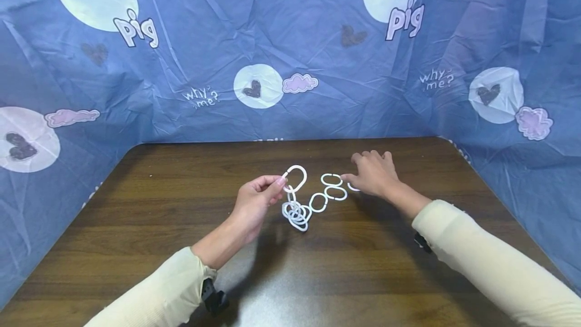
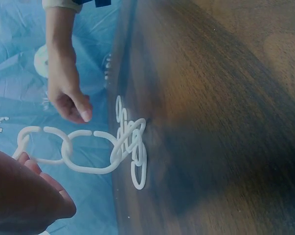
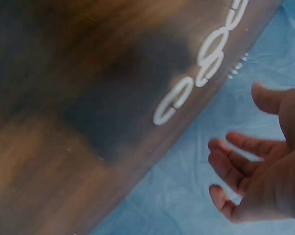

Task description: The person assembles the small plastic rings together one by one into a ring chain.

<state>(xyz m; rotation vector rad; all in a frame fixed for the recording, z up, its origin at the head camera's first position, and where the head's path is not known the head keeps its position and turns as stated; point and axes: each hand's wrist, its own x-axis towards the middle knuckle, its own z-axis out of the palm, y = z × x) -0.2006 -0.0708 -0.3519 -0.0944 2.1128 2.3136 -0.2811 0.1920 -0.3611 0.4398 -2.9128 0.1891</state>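
Observation:
My left hand (image 1: pixel 256 201) pinches a white oval plastic ring (image 1: pixel 305 178) between thumb and fingers, raised above the table. From it hangs a chain of linked white rings (image 2: pixel 91 170), each with a small gap in its side. The chain's lower part lies bunched in a heap (image 1: pixel 297 216) on the wood. Several more rings (image 1: pixel 319 202) trail from the heap to the right. My right hand (image 1: pixel 374 173), its fingers spread and loosely bent, hovers over a ring (image 3: pixel 174 100) at that end. In the head view this hand partly covers that ring; the right wrist view shows nothing between its fingers.
A dark brown wooden table (image 1: pixel 181 236) lies under both hands. Blue printed fabric (image 1: pixel 290 120) stands around its back and sides. Dark devices, such as the one on the left wrist (image 1: pixel 213 296), are worn at the cuffs.

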